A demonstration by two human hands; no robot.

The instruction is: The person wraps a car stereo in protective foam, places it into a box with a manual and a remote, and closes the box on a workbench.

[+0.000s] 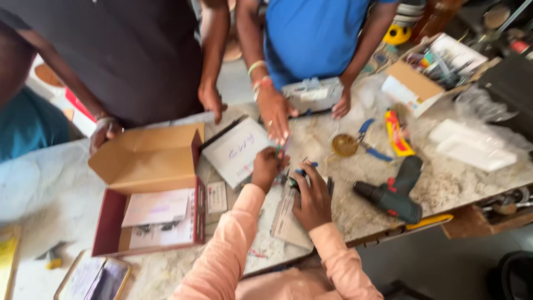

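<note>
— Holding 2 things at once here. My left hand [267,166] is closed around a thin pen-like stick [278,149], green at the tip, raised just above the bench so the point stays free. My right hand [312,201] is pressed down and curled on a small dark part [297,179] that sits on a flat packet [286,219], pinning both to the bench [66,183].

— Where does all that sit relative to the cordless drill?

— Left of the drill [391,197], close by. The drill lies on its side, dark body with a red band, hard plastic, nose pointing toward my right hand. Behind it lie blue-handled pliers [369,141] and a yellow and red packet [398,133]. Far left of it, an open cardboard box [147,194] with a maroon rim holds paper sheets, lid folded back.

— And the other hands?

— Another person's hand [275,114], in a blue shirt, reaches down beyond the drill, fingertips almost meeting my stick. A second person in black rests 2 hands on the far edge.

— Surface?

— Pale stone-like top, speckled, dusty with shavings. What exactly the dark part is, blur hides.
</note>
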